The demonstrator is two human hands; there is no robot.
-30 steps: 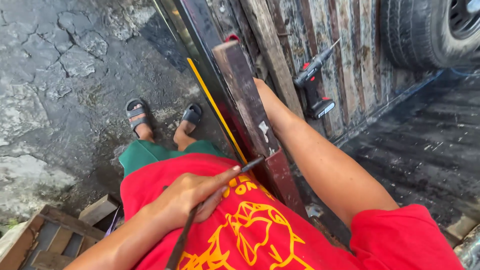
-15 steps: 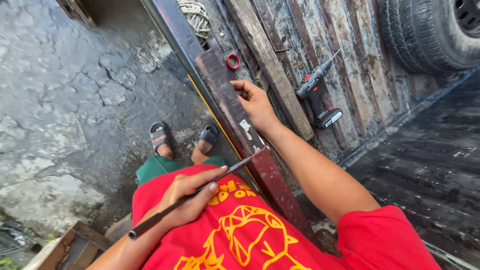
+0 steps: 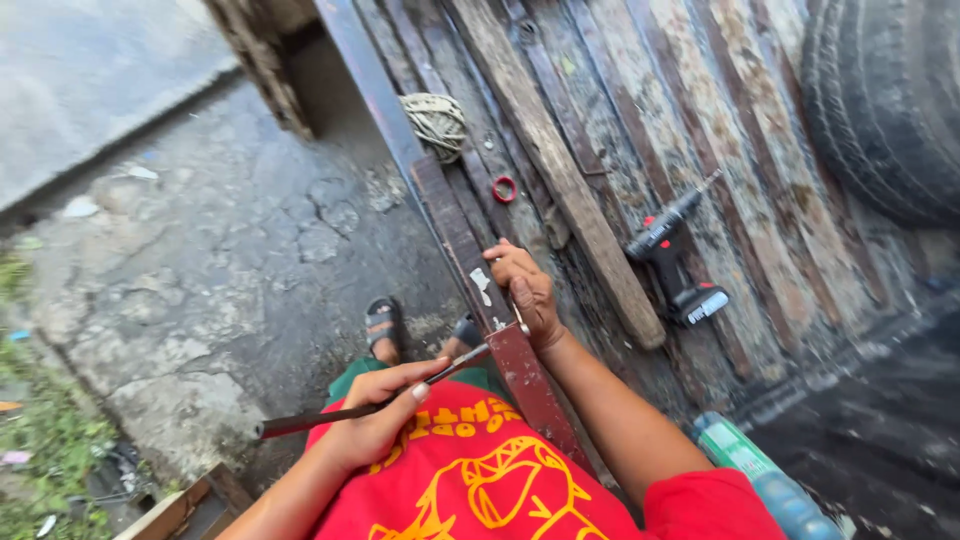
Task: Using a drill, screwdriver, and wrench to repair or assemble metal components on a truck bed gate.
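My left hand (image 3: 375,420) grips a long thin dark metal rod (image 3: 330,413) near its middle; the rod's tip points right and reaches a dark reddish metal bar (image 3: 490,320). This rusty bar lies along the edge of a worn wooden plank bed (image 3: 700,130). My right hand (image 3: 525,290) rests on the bar with fingers curled over it, just above the spot where the rod's tip meets it. I wear a red shirt with a yellow print, and my sandalled feet (image 3: 385,325) stand on the cracked ground below.
A black and red cordless drill (image 3: 675,265) lies on the planks to the right, beside a long wooden beam (image 3: 555,165). A coil of rope (image 3: 437,120) and a small red ring (image 3: 504,188) sit farther up. A large tyre (image 3: 885,100) fills the top right. A green bottle (image 3: 755,470) lies at lower right.
The view has tilted upward along the bed. My right hand has slid down the bar toward me. The rod in my left hand has levelled out, its tip against the bar.
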